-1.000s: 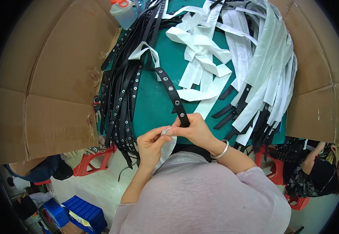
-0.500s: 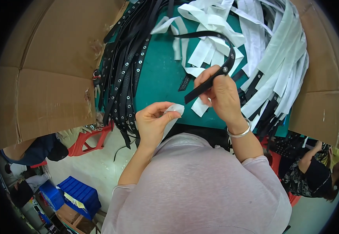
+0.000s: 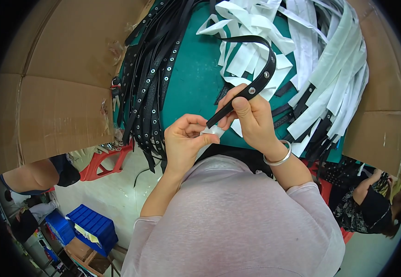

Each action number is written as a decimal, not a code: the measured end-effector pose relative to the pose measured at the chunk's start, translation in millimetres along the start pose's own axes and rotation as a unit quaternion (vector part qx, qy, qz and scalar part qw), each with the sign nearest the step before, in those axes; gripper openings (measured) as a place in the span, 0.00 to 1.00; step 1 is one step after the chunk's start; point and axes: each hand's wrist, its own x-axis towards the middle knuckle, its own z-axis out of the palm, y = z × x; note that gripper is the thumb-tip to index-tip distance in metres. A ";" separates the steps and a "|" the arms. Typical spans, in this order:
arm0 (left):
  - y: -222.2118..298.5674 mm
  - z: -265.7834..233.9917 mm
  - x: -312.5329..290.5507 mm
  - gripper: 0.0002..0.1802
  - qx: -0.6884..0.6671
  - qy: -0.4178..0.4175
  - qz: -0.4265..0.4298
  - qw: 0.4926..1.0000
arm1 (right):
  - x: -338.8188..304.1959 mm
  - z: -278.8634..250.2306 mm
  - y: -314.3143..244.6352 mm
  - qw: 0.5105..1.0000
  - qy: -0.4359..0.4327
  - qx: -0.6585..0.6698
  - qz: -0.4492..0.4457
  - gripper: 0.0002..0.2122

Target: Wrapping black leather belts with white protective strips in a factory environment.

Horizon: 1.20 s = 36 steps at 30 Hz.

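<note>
black strap [image 3: 270, 65] sits in right hand [image 3: 256, 119], pale paper [image 3: 87, 234] on blue bin [image 3: 93, 220].

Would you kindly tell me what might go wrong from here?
The black eyelet strap in the right hand arches over loose white strips, so it might snag them. The white strip end, pinched in the left hand's fingertips, could slip or crease.

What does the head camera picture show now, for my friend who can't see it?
A person's right hand holds a black strap with metal eyelets, its end by a white strip pinched in the left hand. Beyond, a green tabletop holds black straps on the left, white strips on the right.
</note>
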 end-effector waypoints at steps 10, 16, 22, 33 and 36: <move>-6.0 -6.8 -2.3 0.05 -0.059 -0.024 0.003 0.998 | -3.5 -5.9 -1.5 0.982 -0.060 -0.168 0.067 0.08; 0.4 -20.6 -18.8 0.04 0.001 0.026 -0.017 1.000 | -3.1 11.6 18.8 0.984 0.087 0.098 0.124 0.09; 5.7 -54.8 -37.5 0.10 0.004 0.094 0.004 0.996 | -6.6 51.9 22.4 0.997 0.023 0.024 0.062 0.06; 41.4 -42.4 -23.2 0.19 0.098 -0.015 0.180 0.979 | 14.4 46.1 -27.9 0.998 -0.043 0.000 0.047 0.08; 62.9 -33.5 -5.4 0.18 0.118 -0.001 0.239 0.964 | 16.0 31.8 -57.7 0.993 -0.063 0.041 0.095 0.09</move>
